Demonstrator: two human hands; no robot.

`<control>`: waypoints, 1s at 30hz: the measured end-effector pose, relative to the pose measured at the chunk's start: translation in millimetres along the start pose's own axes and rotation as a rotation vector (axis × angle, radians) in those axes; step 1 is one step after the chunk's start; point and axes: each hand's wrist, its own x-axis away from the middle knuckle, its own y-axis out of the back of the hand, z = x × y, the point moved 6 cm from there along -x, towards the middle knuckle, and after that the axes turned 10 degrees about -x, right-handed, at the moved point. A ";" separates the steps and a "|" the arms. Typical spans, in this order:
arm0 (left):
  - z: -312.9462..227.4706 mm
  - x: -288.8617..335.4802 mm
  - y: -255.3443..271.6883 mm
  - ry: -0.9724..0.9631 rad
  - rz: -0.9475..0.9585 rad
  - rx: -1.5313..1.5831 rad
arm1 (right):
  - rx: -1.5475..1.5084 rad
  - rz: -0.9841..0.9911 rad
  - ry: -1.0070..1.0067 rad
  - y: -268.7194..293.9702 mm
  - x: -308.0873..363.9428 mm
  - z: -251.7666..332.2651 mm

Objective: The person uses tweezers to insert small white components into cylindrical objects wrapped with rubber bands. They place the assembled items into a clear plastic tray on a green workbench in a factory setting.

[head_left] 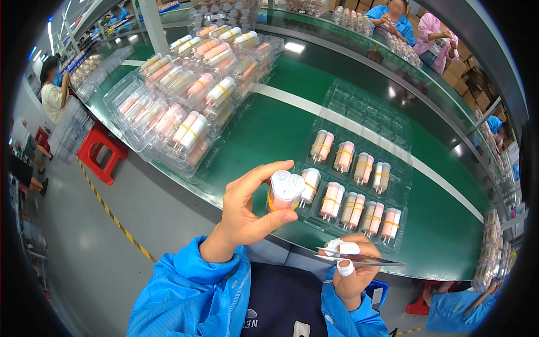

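My left hand (238,210) pinches a rubber-banded bundle of small cylinders (287,187) between thumb and forefinger. Its rounded white ends face up, and a yellow band circles the pinkish sides. Lower right, my right hand (358,271) grips a pair of metal tweezers (387,262), their tips pointing left, below the held bundle. White tape wraps some of that hand's fingertips. Just beyond both hands lies a clear plastic tray (368,115). Two rows of similar banded pink, white and grey bundles (352,209) sit in its nearer part, thin prongs at their ends.
Stacked clear trays of bundles (185,95) stand at the left on the green conveyor belt (269,132), which has a white stripe. A red stool (101,151) is on the floor at left. Several people work around the line. More filled trays (489,247) sit far right.
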 end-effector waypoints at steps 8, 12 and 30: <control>-4.4 -4.1 1.3 -0.145 -0.014 -0.104 | 0.007 0.009 -0.005 -0.2 0.1 -1.6; -6.3 -5.3 0.4 -0.170 -0.005 -0.130 | 0.012 0.010 -0.007 1.9 1.0 -1.9; -11.1 -3.1 -7.8 -0.155 0.016 -0.271 | 0.076 -0.016 0.022 4.0 0.4 -5.0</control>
